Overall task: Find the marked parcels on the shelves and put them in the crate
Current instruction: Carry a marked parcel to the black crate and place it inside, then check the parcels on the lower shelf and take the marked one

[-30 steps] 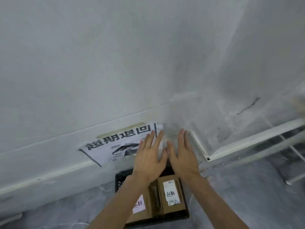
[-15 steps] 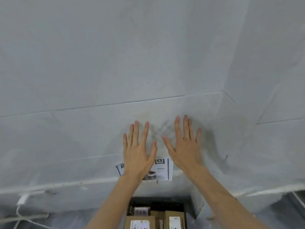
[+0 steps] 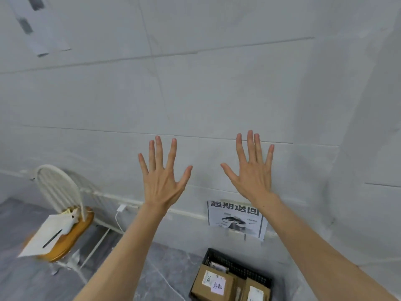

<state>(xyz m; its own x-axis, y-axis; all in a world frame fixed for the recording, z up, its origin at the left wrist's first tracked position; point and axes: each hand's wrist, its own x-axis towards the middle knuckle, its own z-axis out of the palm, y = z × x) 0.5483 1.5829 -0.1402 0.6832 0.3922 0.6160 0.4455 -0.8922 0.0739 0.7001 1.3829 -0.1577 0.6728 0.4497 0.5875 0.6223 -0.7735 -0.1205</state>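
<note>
Wall panels (image 3: 195, 94) in pale grey are filling most of the view and meeting a grey marbled floor (image 3: 32, 279) along the bottom. Both bare forearms are reaching up and forward. The left hand (image 3: 161, 183) and the right hand (image 3: 253, 179) are spreading wide, fingers straight and splayed, backs toward the camera, holding nothing. Whether the palms are touching the wall I cannot tell.

At the left, a white metal chair (image 3: 58, 192) is standing near the wall. Its wooden seat is carrying a white sheet of paper (image 3: 41, 240) with a dark pen (image 3: 52, 238) lying on it.

Low on the right, a black crate (image 3: 238, 268) is sitting on the floor just beside the wall, partly cut off by the bottom edge. Above it, a printed poster (image 3: 236, 220) with bold black characters is hanging on the wall, just below the right wrist.

Two brown cardboard parcels are lying side by side inside the crate. The left parcel (image 3: 199, 287) is showing a white label and a paler handwritten sticker on its top. The right parcel (image 3: 257, 290) is showing one white label.

Between chair and poster, a small white charger (image 3: 122, 207) is sitting low on the wall, its cable trailing down.
</note>
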